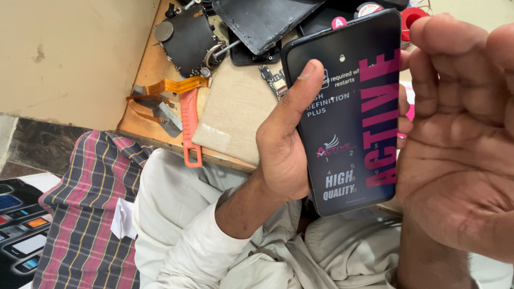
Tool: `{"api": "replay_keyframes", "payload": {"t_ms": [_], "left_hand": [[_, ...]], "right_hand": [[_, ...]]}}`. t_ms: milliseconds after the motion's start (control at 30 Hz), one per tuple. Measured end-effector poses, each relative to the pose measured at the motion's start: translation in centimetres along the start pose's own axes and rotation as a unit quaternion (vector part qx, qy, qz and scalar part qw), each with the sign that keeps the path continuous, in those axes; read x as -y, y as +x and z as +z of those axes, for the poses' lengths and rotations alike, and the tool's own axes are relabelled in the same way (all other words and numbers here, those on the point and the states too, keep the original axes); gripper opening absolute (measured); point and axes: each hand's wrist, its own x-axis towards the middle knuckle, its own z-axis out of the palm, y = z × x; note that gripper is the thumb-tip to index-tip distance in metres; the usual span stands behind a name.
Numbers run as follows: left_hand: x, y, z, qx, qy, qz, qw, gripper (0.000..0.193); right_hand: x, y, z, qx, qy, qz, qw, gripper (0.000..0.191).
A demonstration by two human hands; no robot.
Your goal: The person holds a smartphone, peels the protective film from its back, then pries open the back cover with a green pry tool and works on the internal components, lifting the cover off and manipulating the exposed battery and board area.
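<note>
Above the wooden counter [155, 69], a glossy black phone [348, 112] with a film-covered screen is gripped by the left hand [284, 144]; the right hand [460, 134] is held open, fingers [455, 48] loosely curled, empty.

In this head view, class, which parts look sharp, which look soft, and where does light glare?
Head view: the black glossy smartphone in the left hand is sharp; the open right hand, close to the lens, looks large and slightly soft; lighting is even daylight, with no strong glare on the screen.
</note>
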Motion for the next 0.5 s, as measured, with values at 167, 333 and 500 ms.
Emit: {"api": "replay_keyframes", "payload": {"t_ms": [167, 333, 500], "left_hand": [[-0.04, 0.08, -0.15, 0.002, 0.0, -0.007, 1.0, 0.057], [0.05, 0.09, -0.16, -0.017, 0.006, -0.009, 1.0, 0.058], [-0.02, 0.19, -0.25, 0.003, -0.016, -0.013, 1.0, 0.057]], "right_hand": [[0.06, -0.04, -0.08, -0.004, -0.005, 0.003, 1.0, 0.11], [0.01, -0.25, -0.02, -0.008, -0.003, 0.003, 1.0, 0.11], [0.08, -0.25, -0.14, -0.004, -0.003, 0.004, 1.0, 0.11]]}}
